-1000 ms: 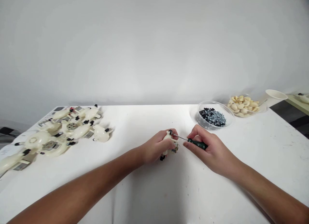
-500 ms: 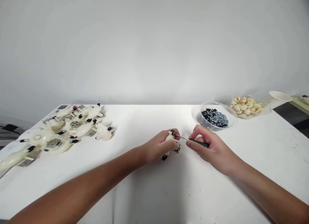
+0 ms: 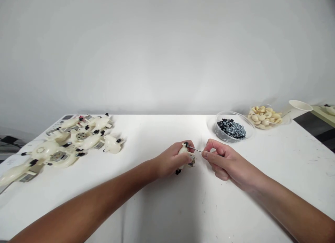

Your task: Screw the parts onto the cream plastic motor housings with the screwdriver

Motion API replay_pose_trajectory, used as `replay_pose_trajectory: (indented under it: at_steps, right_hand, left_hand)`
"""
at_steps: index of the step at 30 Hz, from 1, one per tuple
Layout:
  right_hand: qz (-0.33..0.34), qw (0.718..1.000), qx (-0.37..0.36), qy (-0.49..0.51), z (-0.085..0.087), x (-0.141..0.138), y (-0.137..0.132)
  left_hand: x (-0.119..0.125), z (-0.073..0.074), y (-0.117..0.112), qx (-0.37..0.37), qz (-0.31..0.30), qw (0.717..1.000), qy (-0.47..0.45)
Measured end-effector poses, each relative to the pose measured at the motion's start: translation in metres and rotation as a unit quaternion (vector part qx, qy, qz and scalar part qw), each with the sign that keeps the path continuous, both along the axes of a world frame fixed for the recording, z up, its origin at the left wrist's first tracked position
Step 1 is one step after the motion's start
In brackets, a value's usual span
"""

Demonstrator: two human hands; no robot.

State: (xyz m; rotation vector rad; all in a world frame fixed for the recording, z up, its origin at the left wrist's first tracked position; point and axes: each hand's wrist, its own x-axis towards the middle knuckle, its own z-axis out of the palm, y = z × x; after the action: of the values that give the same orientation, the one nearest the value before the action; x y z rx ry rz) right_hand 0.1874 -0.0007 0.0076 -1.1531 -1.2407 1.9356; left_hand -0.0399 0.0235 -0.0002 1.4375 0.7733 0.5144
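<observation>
left hand is closed around a cream plastic housing, with black clips at its ends and a small metal motor showing past the fingers. right hand is just beside it, fingers curled in on a screwdriver. its handle is hidden in the grip, and its thin steel shaft reaches to the top of the housing, by a black clip. on the white table, well off to the left, lies a heap of cream housings with motors. to the far right are a clear bowl of black clips and silver screws, a second clear bowl of cream pieces, and a white paper cup.
</observation>
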Motion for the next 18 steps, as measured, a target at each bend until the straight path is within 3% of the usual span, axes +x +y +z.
replay_pose_trajectory:
  at_steps: [4, 11, 18]
  right_hand:
    - [0.007, 1.0, 0.019, -0.006, -0.003, 0.0, 0.004]
    - [0.0, 0.984, 0.136, -0.115, -0.009, -0.001, 0.01]
    - [0.013, 0.952, 0.25, -0.176, -0.013, 0.002, 0.009]
  left_hand:
    - [0.001, -0.004, 0.0, -0.005, 0.009, 1.0, -0.016]
    - [0.0, -0.014, -0.002, 0.0, 0.028, 0.999, -0.041]
    - [0.003, -0.006, -0.007, 0.0, 0.028, 0.999, -0.044]
